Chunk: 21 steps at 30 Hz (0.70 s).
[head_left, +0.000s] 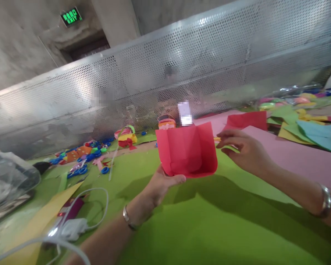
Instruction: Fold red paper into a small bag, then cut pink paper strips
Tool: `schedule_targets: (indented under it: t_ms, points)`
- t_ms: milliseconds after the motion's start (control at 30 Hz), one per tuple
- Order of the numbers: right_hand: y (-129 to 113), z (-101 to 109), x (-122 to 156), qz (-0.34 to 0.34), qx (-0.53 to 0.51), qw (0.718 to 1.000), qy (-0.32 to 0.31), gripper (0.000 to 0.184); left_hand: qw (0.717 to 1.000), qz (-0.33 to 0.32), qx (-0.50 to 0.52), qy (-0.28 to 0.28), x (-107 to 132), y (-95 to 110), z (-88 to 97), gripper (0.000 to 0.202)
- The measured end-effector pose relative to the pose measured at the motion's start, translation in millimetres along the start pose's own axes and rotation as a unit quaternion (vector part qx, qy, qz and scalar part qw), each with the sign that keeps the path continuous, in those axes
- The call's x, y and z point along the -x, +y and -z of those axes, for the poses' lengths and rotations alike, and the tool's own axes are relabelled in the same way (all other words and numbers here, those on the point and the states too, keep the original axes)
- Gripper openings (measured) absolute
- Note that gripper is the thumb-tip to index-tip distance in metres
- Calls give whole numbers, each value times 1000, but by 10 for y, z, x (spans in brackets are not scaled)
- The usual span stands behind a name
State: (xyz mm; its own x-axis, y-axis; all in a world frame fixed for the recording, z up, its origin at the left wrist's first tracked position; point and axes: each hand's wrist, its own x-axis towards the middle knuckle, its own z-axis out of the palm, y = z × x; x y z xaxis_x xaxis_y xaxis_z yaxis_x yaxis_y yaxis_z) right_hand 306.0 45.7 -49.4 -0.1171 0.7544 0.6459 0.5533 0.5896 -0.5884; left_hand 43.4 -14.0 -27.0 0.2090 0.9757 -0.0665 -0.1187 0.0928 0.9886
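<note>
My left hand [162,184] grips the bottom edge of a red folded paper piece [187,150], holding it upright above a green sheet [209,221]; the thumb lies along its lower rim. My right hand [242,150] hovers just right of the red paper, fingers curled loosely with the fingertips near its right edge; it holds nothing I can make out. Both wrists wear metal bracelets.
Pink sheet [298,158] and another red paper [248,119] lie to the right, with green, yellow and blue sheets [314,130] beyond. Blue rings and scraps [85,158] clutter the left. White cable and charger [74,224] lie front left. A perforated metal wall [182,73] runs behind.
</note>
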Motion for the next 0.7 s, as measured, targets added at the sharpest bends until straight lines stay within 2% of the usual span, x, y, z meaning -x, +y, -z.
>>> schedule_targets:
  t_ms: [133, 233, 300, 400, 433, 467, 533, 600, 700]
  points:
    - [-49, -52, 7, -50, -88, 991, -84, 14, 1000, -14, -21, 3, 38, 31, 15, 50]
    - [-187, -72, 57, -77, -155, 968, -181, 26, 999, -26, -31, 11, 45, 8, 9, 46]
    - [-282, -79, 103, -107, -233, 932, -258, 41, 999, -32, -31, 13, 45, -25, -15, 45]
    - [-338, -118, 166, -177, -358, 854, -333, 58, 999, -38, -25, 6, 41, -81, -60, 54]
    - [-327, -139, 184, -195, -376, 841, -335, 62, 999, -40, -21, -1, 40, -97, -73, 58]
    - [-306, -163, 199, -204, -378, 842, -327, 65, 999, -41, -16, -7, 39, -111, -84, 62]
    - [-254, -204, 223, -208, -366, 857, -298, 65, 999, -35, -12, -9, 38, -132, -98, 64]
    - [-217, -227, 239, -206, -355, 869, -277, 59, 1000, -29, -10, -4, 37, -144, -105, 64]
    - [-223, -225, 248, -214, -348, 868, -283, 44, 999, -31, -6, -6, 31, -155, -101, 66]
